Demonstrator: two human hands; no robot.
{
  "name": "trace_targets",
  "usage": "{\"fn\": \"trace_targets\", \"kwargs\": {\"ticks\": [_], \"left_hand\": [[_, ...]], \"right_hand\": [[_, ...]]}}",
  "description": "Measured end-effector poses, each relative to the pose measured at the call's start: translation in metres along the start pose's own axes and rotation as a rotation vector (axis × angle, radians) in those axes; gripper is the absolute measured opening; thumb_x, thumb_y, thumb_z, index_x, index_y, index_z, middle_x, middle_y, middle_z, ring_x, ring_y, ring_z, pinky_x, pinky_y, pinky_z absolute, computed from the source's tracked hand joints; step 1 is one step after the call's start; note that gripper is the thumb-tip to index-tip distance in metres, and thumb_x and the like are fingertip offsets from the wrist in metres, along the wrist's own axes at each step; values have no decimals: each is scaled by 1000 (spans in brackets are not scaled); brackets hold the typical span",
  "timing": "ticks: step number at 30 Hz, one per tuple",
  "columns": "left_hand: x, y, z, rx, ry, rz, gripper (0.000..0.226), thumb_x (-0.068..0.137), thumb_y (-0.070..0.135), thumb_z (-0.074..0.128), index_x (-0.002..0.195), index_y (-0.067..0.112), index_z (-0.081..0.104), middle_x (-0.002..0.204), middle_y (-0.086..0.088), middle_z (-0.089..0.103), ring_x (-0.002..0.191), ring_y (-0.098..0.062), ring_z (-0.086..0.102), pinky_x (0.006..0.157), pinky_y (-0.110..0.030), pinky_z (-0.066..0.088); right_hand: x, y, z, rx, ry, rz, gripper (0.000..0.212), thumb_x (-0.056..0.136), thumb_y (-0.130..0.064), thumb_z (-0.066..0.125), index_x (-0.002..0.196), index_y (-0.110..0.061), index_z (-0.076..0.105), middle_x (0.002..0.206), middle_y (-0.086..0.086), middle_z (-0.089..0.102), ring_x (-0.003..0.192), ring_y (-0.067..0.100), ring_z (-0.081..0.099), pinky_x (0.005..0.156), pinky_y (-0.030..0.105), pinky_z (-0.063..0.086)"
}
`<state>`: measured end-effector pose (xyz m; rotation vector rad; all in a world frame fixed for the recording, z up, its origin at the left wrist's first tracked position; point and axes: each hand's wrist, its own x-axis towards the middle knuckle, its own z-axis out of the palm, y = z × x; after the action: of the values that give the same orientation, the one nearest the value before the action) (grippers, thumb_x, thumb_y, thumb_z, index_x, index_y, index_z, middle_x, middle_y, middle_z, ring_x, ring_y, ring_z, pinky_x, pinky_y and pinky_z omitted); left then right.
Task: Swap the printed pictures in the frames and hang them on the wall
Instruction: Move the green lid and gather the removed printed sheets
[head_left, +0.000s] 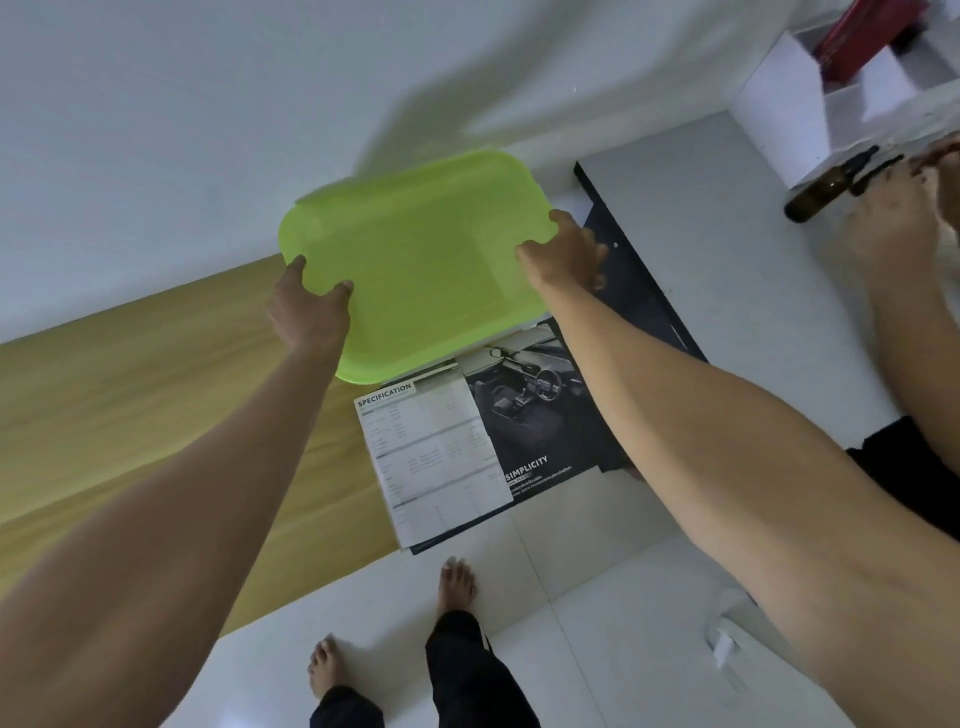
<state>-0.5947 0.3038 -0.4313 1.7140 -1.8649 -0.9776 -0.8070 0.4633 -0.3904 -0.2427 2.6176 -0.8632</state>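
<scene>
I hold a lime-green plastic tray (426, 260) up in front of the white wall. My left hand (309, 312) grips its lower left edge, thumb on the face. My right hand (566, 249) grips its right edge. Below the tray, a printed car brochure (467, 447) lies open on the white floor, with a "SPECIFICATION" page on the left and a dark car-interior picture on the right. A dark flat board (644, 291), perhaps a frame, lies on the floor behind my right forearm.
Another person's hand (898, 208) reaches in at the right edge near a brown glass bottle (826, 187) lying on the floor. A white box (810, 104) with a red item stands at the top right. A wood-coloured panel (130, 405) lies at the left. My bare feet (457, 582) stand on the tiles.
</scene>
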Motion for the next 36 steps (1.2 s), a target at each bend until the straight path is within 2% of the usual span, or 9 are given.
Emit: {"fn": "trace_targets", "kwargs": {"ticks": [9, 13, 17, 20, 25, 29, 31, 36], "left_hand": [[-2, 3, -7, -32, -2, 49, 71, 81, 33, 75, 145, 17, 50, 145, -8, 54, 136, -25, 47, 113, -37, 36], [-6, 3, -14, -66, 1, 75, 73, 79, 36, 76, 145, 19, 50, 143, -7, 55, 135, -25, 48, 111, -35, 36], [-9, 1, -28, -130, -19, 126, 85, 72, 40, 83, 147, 18, 48, 145, -7, 53, 137, -22, 45, 115, -36, 32], [-7, -6, -47, -144, -23, 160, 91, 70, 40, 85, 149, 17, 45, 148, -7, 49, 139, -23, 43, 116, -38, 31], [5, -40, -99, -135, 4, 173, 91, 71, 45, 83, 149, 20, 44, 152, -10, 44, 141, -26, 36, 116, -41, 31], [17, -84, -156, -121, 38, 147, 90, 73, 45, 83, 150, 21, 43, 152, -9, 43, 142, -28, 33, 116, -41, 29], [22, -111, -188, -113, 62, 125, 90, 72, 43, 84, 150, 21, 43, 152, -10, 44, 142, -29, 33, 116, -39, 30], [26, -185, -274, -56, 122, 91, 89, 74, 38, 85, 150, 19, 43, 149, -12, 46, 139, -31, 36, 114, -37, 29]], "right_hand": [[-6, 3, -2, 59, 5, -29, 64, 85, -28, 65, 145, -34, 45, 145, 6, 41, 137, 30, 32, 109, 50, 37], [-14, 0, -8, 88, 33, -32, 68, 81, -27, 63, 145, -34, 45, 143, 11, 38, 132, 31, 39, 108, 49, 41], [-26, -6, -14, 103, 48, -63, 71, 78, -29, 61, 146, -36, 43, 140, 11, 36, 126, 31, 43, 101, 45, 47], [-40, -16, -14, 110, 35, -93, 71, 79, -28, 61, 147, -40, 42, 138, 9, 35, 123, 29, 45, 87, 33, 46], [-76, -40, 6, 24, -57, -199, 78, 82, -33, 64, 153, -42, 33, 144, 7, 33, 125, 29, 50, 85, 30, 41], [-121, -64, 46, 32, -160, -262, 82, 80, -39, 71, 153, -42, 34, 143, 10, 37, 133, 35, 43, 104, 37, 40], [-149, -77, 70, 33, -185, -286, 82, 79, -39, 74, 152, -43, 37, 142, 11, 38, 133, 34, 46, 107, 36, 39], [-222, -105, 140, 38, -267, -332, 88, 73, -39, 79, 151, -44, 37, 138, 11, 37, 125, 30, 55, 98, 28, 42]]}}
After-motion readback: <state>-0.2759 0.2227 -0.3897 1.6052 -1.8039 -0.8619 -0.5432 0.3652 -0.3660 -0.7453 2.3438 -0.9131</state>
